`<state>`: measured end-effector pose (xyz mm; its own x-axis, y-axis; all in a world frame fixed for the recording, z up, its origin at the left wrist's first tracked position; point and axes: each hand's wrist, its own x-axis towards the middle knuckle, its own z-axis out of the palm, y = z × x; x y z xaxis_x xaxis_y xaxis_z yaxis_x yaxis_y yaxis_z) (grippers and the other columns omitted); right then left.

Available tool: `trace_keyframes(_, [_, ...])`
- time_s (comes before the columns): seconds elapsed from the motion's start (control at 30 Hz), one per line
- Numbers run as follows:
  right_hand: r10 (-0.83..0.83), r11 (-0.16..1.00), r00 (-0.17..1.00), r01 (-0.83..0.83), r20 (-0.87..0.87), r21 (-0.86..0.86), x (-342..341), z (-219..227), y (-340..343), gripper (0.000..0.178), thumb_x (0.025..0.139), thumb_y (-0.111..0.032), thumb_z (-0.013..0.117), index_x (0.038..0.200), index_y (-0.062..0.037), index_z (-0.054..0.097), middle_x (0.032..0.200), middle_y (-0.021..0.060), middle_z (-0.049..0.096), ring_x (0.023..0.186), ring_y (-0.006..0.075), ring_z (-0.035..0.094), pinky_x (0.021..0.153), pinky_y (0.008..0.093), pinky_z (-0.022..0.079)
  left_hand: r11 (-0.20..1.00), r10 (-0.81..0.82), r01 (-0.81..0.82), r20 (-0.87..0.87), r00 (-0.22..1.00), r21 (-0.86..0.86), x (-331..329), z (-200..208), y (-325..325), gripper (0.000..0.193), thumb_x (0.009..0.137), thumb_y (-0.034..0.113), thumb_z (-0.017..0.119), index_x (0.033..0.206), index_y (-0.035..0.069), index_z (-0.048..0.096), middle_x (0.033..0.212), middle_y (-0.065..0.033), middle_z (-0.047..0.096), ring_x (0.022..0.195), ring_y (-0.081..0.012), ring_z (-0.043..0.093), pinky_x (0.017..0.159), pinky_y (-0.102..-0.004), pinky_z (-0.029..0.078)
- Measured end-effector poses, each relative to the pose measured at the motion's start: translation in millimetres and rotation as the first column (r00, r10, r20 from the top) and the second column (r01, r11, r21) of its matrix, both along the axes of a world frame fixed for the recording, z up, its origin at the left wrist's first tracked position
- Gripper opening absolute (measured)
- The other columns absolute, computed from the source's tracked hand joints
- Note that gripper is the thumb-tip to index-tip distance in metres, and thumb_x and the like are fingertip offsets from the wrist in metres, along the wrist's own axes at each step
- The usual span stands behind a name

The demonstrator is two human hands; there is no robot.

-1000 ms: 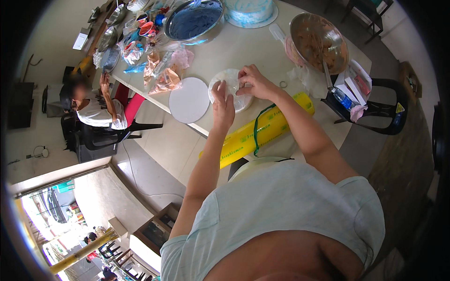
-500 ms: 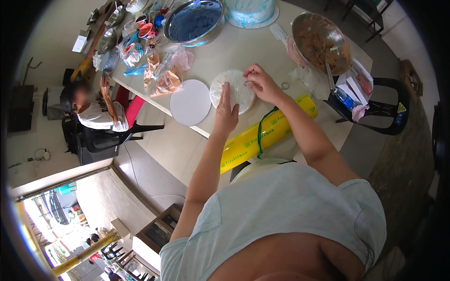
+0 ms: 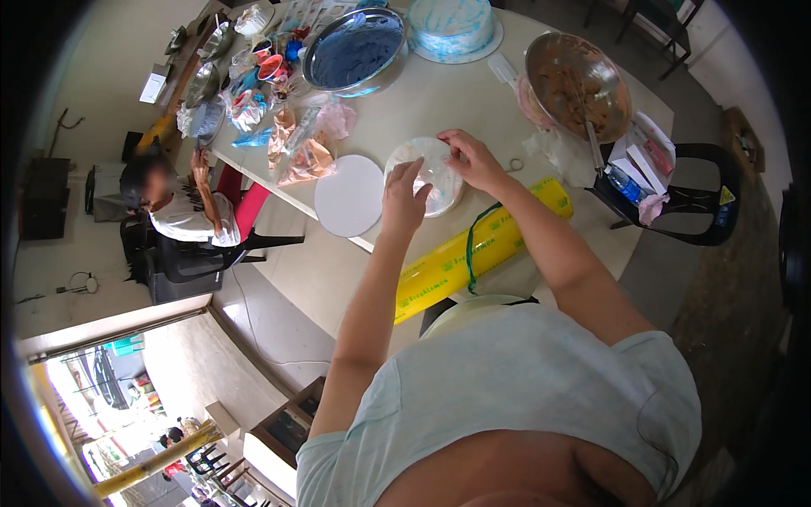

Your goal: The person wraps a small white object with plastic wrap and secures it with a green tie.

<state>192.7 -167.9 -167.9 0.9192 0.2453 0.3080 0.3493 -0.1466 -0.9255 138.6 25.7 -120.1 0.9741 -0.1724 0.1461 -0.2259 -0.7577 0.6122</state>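
On the table lies a white round disc [image 3: 439, 198], glossy and wrinkled like something covered in clear plastic film. My left hand [image 3: 404, 198] is over its left side, fingers bent forward and thumb apart, holding nothing. At the disc's upper right rim, my right hand [image 3: 476, 160] has its fingers curled in a pinch; whatever the fingertips hold is too small to tell. Left of the disc is a plain white round board [image 3: 348, 196]. Between me and the disc rests a thick yellow roll of plastic wrap [image 3: 515, 232], tied with a green cord. A pair of scissors [image 3: 515, 165] lies beside my right hand.
A metal bowl of dark blue cream [image 3: 355, 51], a blue-and-white cake [image 3: 452, 29] and filled piping bags [image 3: 308, 160] stand beyond. At right, a bowl of brown mixture [image 3: 579, 89] holds a whisk; a black chair [image 3: 697, 203] carries boxes. Another person [image 3: 190, 203] sits at left.
My left hand's fingers, which lay straight on the disc, are now bent and drawn back toward its left edge. The right hand stays at the rim. The whole view has shifted slightly.
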Motion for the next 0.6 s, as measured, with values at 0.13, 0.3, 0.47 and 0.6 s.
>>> trace_keyframes(0.13, [-0.006,0.999,1.0,0.006,0.005,-0.05,1,-1,-1,0.036,0.082,-0.001,0.066,0.117,0.0012,0.059,0.091,0.0112,0.057,0.078,0.026,0.059,0.076,0.0354,0.049,1.0,-0.004,0.002,0.049,0.999,0.03,25,-1,10,0.024,0.069,0.018,0.087,0.09,0.016,0.077,0.099,-0.0045,0.066,0.102,-0.0264,0.06,0.087,-0.0392,0.049])
trace_keyframes(0.3, [-0.001,1.0,1.0,0.001,-0.001,-0.024,1,-5,-1,0.037,0.081,-0.001,0.067,0.118,0.0005,0.058,0.09,0.0113,0.057,0.079,0.0271,0.059,0.076,0.0363,0.049,0.997,-0.055,0.054,-0.013,0.998,-0.055,49,-5,21,0.017,0.067,0.021,0.087,0.08,0.017,0.077,0.097,-0.0032,0.066,0.1,-0.0276,0.059,0.088,-0.041,0.049])
trace_keyframes(0.47, [0.005,1.0,1.0,-0.005,0.012,-0.028,-2,-4,0,0.04,0.081,-0.001,0.069,0.119,-0.0013,0.056,0.09,0.0111,0.056,0.08,0.0275,0.059,0.077,0.0369,0.049,0.995,-0.083,0.081,-0.031,0.996,-0.056,54,-10,28,0.019,0.069,0.025,0.087,0.083,0.017,0.078,0.09,-0.0001,0.068,0.089,-0.0212,0.065,0.077,-0.0361,0.053])
trace_keyframes(0.6, [-0.007,0.999,0.998,0.009,0.062,-0.033,0,-6,-2,0.039,0.081,0.001,0.068,0.118,-0.0018,0.056,0.091,0.0108,0.056,0.081,0.0278,0.058,0.077,0.0371,0.049,0.996,-0.026,0.016,-0.108,0.994,-0.089,59,-4,23,0.021,0.069,0.027,0.088,0.082,0.015,0.078,0.086,-0.0004,0.069,0.081,-0.02,0.066,0.073,-0.0337,0.054])
